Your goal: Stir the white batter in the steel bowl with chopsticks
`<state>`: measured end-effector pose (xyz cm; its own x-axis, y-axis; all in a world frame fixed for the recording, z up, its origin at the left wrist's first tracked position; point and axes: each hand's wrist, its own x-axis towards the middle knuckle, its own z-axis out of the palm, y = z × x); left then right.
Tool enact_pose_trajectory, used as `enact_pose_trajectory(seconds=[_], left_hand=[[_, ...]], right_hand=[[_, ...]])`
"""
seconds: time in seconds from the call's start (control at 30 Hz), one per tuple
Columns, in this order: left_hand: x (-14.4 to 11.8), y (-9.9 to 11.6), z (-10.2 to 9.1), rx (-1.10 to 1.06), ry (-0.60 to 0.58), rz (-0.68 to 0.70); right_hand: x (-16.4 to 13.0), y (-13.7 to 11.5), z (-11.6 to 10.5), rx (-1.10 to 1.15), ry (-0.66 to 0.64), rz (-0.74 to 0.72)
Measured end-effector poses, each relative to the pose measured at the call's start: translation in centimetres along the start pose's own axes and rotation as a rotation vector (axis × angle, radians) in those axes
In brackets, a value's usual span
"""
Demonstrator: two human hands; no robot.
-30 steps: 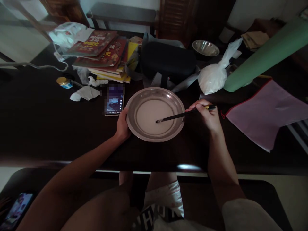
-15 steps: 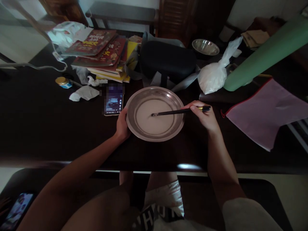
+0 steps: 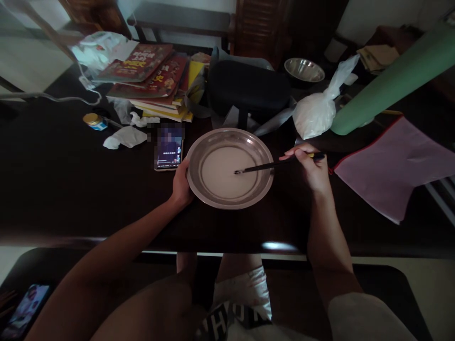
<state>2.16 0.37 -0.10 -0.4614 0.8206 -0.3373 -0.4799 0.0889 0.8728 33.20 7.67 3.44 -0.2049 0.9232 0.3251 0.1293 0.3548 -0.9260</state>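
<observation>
Left hand (image 3: pixel 181 185) gripped the near-left rim of the metal pan (image 3: pixel 263 156), mid-surface, fingers curled on it. Pale batter (image 3: pixel 220 173) filled the pan. Right hand (image 3: pixel 308 166), fingers pinched on chopsticks (image 3: pixel 273 165), tips in batter. Risk: brisk stirring slops batter toward the phone (image 3: pixel 168 152), just left.

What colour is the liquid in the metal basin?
Milky off-white liquid, seen in the head view.
</observation>
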Motion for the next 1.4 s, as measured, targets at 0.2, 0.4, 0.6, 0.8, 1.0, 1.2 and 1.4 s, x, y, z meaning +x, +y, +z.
enact_pose_trajectory(seconds=[0.2, 0.4, 0.6, 0.8, 1.0, 1.2, 1.4], left_hand=[[0.41, -0.47, -0.46, 0.017, 0.004, 0.041], [0.00, 0.09, 0.01, -0.021, 0.025, -0.033], [-0.05, 0.20, 0.07, -0.020, -0.017, -0.025], [0.01, 0.05, 0.08, -0.017, -0.020, 0.002], [-0.18, 0.32, 0.29, -0.035, -0.008, -0.025], [0.05, 0.03, 0.06, -0.018, -0.004, -0.008], [0.00, 0.04, 0.11, -0.012, -0.006, -0.012]], right_hand=[[-0.05, -0.22, 0.38, -0.045, -0.188, -0.004], [0.00, -0.09, 0.13, 0.038, -0.020, 0.007], [0.00, -0.34, 0.35, -0.071, -0.154, -0.014], [0.02, -0.06, 0.12, 0.001, -0.085, -0.003], [0.01, -0.09, 0.16, -0.032, -0.080, -0.025], [-0.05, -0.21, 0.27, 0.000, -0.172, 0.003], [-0.01, -0.15, 0.05, -0.023, -0.042, -0.027]])
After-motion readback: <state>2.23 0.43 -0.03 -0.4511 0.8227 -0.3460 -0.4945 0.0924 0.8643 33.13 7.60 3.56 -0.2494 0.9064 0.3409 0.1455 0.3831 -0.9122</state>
